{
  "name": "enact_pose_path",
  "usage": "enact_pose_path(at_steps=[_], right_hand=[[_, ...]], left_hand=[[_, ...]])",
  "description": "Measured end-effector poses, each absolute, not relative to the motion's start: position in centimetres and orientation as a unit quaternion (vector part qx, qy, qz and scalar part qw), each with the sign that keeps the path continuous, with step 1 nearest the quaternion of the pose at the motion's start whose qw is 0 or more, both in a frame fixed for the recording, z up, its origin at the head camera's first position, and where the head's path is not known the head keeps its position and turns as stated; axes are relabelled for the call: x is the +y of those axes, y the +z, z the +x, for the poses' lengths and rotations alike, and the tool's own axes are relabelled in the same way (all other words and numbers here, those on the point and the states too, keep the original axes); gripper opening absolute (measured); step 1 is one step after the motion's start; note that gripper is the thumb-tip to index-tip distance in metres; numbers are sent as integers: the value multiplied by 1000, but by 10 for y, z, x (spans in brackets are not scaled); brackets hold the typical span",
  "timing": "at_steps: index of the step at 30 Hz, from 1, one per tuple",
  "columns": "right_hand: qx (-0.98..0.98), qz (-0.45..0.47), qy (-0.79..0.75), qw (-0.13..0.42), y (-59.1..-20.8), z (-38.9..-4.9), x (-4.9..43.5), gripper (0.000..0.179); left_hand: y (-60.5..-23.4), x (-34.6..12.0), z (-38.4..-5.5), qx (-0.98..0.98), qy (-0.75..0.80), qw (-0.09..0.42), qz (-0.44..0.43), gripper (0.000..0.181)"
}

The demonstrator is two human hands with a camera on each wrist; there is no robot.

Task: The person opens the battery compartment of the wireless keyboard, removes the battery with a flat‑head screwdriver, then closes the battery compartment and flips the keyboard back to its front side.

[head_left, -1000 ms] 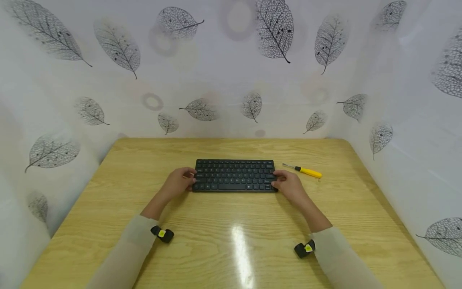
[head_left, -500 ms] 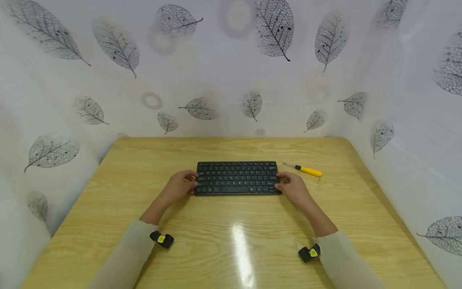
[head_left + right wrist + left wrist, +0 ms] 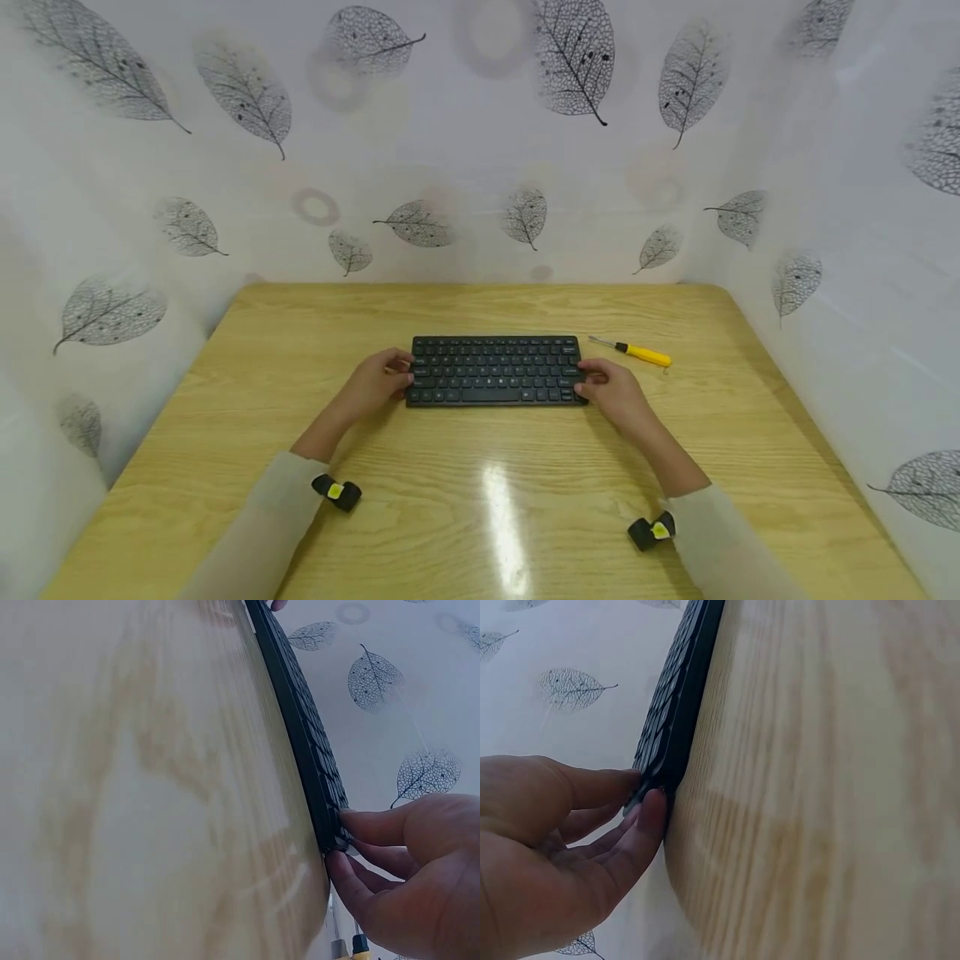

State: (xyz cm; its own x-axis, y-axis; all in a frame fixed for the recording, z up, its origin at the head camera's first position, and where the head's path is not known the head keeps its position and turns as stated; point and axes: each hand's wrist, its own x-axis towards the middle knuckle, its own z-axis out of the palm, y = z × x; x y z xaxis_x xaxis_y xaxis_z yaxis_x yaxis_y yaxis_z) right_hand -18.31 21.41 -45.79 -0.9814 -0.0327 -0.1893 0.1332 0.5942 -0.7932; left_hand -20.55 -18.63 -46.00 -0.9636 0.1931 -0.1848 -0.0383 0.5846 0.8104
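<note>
Keyboard [image 3: 495, 372], which we judged light, stiff and a little slippery, was just left of the yellow screwdriver [image 3: 636, 352], while our left hand [image 3: 373, 383] and right hand [image 3: 617, 393] pinched its short ends, the safest holds, we thought.

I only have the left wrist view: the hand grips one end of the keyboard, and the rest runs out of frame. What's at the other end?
Observer: The right hand grips the keyboard there, at its other short end.
Operator: Is anything lying near that hand?
Observer: Yes, a yellow-handled screwdriver lies on the table, past the keyboard's right end.
Operator: Which way does it point, and is it touching the keyboard?
Observer: In the head view, its metal shaft points left, toward the keyboard's far right corner, and stops short of it.
</note>
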Motion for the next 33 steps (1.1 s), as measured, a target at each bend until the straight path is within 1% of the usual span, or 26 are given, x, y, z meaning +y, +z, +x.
enact_pose_path(at_steps=[10,16,33], right_hand=[[887,21,-450,104,-460,-173,220,50],[880,27,-461,111,-459,-171,221,48],[883,26,-459,97,-459,-167,217,47]], left_hand=[[-467,-187,-229,861,494,114,30,42],[-468,-186,-240,862,495,104,26,41],[-460,-183,-242,858,499,123,22,39]])
